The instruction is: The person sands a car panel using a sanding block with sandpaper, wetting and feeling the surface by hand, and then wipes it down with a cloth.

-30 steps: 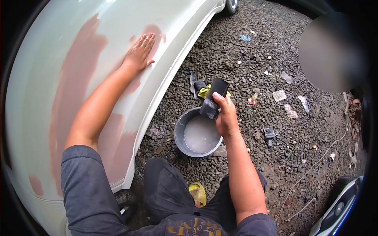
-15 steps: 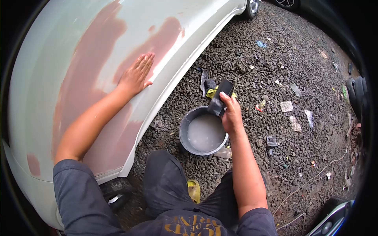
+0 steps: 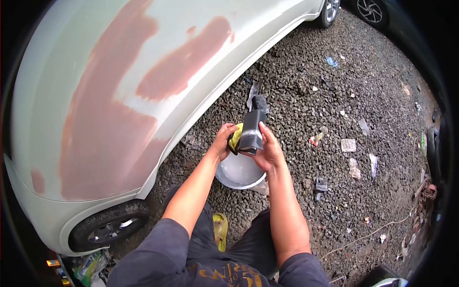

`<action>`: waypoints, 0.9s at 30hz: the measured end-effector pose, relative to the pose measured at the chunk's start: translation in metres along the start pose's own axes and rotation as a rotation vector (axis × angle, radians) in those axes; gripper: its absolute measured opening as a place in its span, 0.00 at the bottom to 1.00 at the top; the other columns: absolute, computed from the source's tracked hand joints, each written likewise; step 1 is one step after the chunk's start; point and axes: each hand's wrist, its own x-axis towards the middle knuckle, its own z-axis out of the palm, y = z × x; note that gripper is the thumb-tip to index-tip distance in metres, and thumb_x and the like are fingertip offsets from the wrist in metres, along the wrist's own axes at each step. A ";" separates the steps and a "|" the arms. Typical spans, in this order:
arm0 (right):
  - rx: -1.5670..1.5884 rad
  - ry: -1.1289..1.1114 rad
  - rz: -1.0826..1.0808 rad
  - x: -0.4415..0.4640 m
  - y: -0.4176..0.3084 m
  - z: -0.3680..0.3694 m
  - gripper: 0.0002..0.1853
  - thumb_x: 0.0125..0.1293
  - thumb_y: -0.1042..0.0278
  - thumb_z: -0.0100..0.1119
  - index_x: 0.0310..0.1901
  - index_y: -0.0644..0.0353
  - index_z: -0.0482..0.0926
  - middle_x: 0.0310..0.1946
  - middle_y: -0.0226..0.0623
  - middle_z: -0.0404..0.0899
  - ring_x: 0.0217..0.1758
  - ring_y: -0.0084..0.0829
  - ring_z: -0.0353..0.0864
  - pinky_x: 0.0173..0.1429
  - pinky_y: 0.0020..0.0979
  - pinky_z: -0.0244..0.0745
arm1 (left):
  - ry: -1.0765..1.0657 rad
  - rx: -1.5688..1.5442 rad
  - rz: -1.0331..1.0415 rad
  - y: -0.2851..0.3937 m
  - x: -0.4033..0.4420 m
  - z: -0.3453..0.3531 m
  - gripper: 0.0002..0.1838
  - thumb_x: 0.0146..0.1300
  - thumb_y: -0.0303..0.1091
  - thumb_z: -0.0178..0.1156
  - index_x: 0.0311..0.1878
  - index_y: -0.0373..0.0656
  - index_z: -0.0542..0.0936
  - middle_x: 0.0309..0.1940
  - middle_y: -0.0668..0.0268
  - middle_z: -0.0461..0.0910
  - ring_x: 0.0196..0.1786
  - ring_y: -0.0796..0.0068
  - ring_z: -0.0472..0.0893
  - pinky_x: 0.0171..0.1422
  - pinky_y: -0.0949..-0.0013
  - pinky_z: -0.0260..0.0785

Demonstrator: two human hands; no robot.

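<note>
My right hand (image 3: 270, 152) grips a black sanding block (image 3: 252, 126), a dark rectangular piece with a pale wet band across it. Closed on a crumpled yellow cloth (image 3: 235, 138) with a dark edge, my left hand (image 3: 222, 142) is just left of the block. Both hands are together above a bucket (image 3: 224, 181) of cloudy whitish water, partly covering its far side. To the left, a white car panel (image 3: 107, 115) carries several reddish-brown dull patches, and neither hand touches it.
Gravel (image 3: 296, 110) with scattered plastic scraps surrounds the bucket. A dark rounded object (image 3: 259, 104) lies just beyond my hands. The car's near wheel (image 3: 110, 228) is at lower left, close to my knees. A thin cord (image 3: 366, 238) runs along the right, and another vehicle's wheel (image 3: 370, 10) shows at the top.
My left hand has left the car panel and come down over the bucket, where it now holds the yellow cloth. My right hand has brought the sanding block slightly left and lower.
</note>
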 end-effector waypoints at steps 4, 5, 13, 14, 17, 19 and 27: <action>-0.160 0.134 -0.031 -0.008 -0.014 -0.014 0.18 0.78 0.52 0.63 0.55 0.59 0.80 0.44 0.37 0.88 0.46 0.32 0.90 0.58 0.40 0.84 | 0.113 0.853 -0.044 -0.061 0.018 -0.058 0.13 0.58 0.31 0.70 0.47 0.47 0.82 0.42 0.65 0.84 0.43 0.69 0.84 0.49 0.62 0.78; -0.242 0.207 -0.057 -0.011 -0.016 -0.013 0.17 0.78 0.54 0.63 0.54 0.61 0.80 0.41 0.37 0.88 0.44 0.31 0.90 0.57 0.37 0.85 | 0.030 0.980 -0.098 -0.094 0.026 -0.085 0.11 0.57 0.31 0.70 0.45 0.47 0.84 0.38 0.61 0.87 0.41 0.63 0.86 0.50 0.59 0.79; -1.080 0.532 -0.272 0.016 -0.023 -0.048 0.20 0.78 0.52 0.60 0.47 0.66 0.85 0.31 0.27 0.79 0.34 0.22 0.72 0.41 0.30 0.68 | -0.376 1.915 -0.380 -0.166 0.012 -0.084 0.22 0.65 0.42 0.57 0.58 0.44 0.88 0.62 0.53 0.85 0.62 0.52 0.86 0.69 0.49 0.77; -1.083 0.586 -0.293 0.018 -0.024 -0.055 0.20 0.78 0.53 0.60 0.54 0.64 0.85 0.32 0.27 0.79 0.34 0.21 0.72 0.40 0.30 0.69 | -0.380 1.885 -0.381 -0.163 0.013 -0.084 0.22 0.65 0.41 0.58 0.55 0.41 0.89 0.58 0.50 0.87 0.58 0.51 0.87 0.65 0.50 0.78; -0.958 0.641 -0.435 0.022 -0.025 -0.070 0.21 0.78 0.54 0.61 0.59 0.64 0.82 0.35 0.27 0.81 0.35 0.20 0.74 0.40 0.29 0.70 | -0.964 1.968 -0.295 -0.114 0.053 -0.066 0.21 0.64 0.41 0.59 0.54 0.41 0.89 0.56 0.52 0.87 0.58 0.53 0.86 0.66 0.53 0.77; -0.872 0.667 -0.525 0.038 -0.026 -0.089 0.23 0.78 0.55 0.62 0.66 0.61 0.78 0.41 0.31 0.82 0.38 0.20 0.77 0.42 0.27 0.74 | -0.804 1.773 -0.211 0.021 0.038 0.004 0.22 0.64 0.44 0.60 0.54 0.41 0.88 0.55 0.52 0.88 0.55 0.54 0.87 0.62 0.54 0.77; -0.580 0.378 -0.725 0.111 0.029 0.063 0.29 0.76 0.57 0.68 0.71 0.62 0.73 0.54 0.41 0.83 0.48 0.25 0.84 0.49 0.29 0.83 | 0.157 2.377 1.155 0.463 -0.075 0.240 0.10 0.70 0.41 0.65 0.49 0.49 0.84 0.47 0.60 0.88 0.53 0.60 0.88 0.57 0.55 0.81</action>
